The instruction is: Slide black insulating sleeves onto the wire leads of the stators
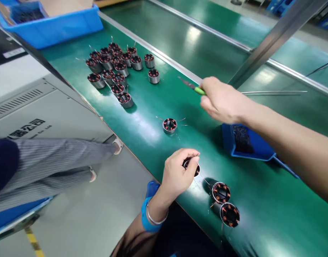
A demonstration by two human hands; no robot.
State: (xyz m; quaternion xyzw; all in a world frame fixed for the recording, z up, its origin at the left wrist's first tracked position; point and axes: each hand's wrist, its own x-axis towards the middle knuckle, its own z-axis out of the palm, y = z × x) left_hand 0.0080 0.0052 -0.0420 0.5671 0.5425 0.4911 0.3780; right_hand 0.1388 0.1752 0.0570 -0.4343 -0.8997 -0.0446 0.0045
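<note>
My left hand (pixel 178 173), with a blue band and a metal bangle at its wrist, is closed at the near edge of the green table (pixel 142 125). Its thumb and fingers grip a round wound coil ring (pixel 196 170), partly covered by them. My right hand (pixel 220 100) is wrapped round a tool with a green handle (pixel 199 91), its dark metal tip pointing left above the table. Between the hands and the far pieces lies another coil ring (pixel 169 125) with thin wires sticking out. Two more rings (pixel 221 192) (pixel 230 214) touch each other at the lower right.
Several coil rings (pixel 121 68) cluster farther back. A blue bin (pixel 64 26) occupies the table's far left; another blue bin (pixel 253 151) with dark parts lies under my right forearm. A metal post slants at right. A person's legs (pixel 54 153) show at left, beside a grey machine (pixel 46 103).
</note>
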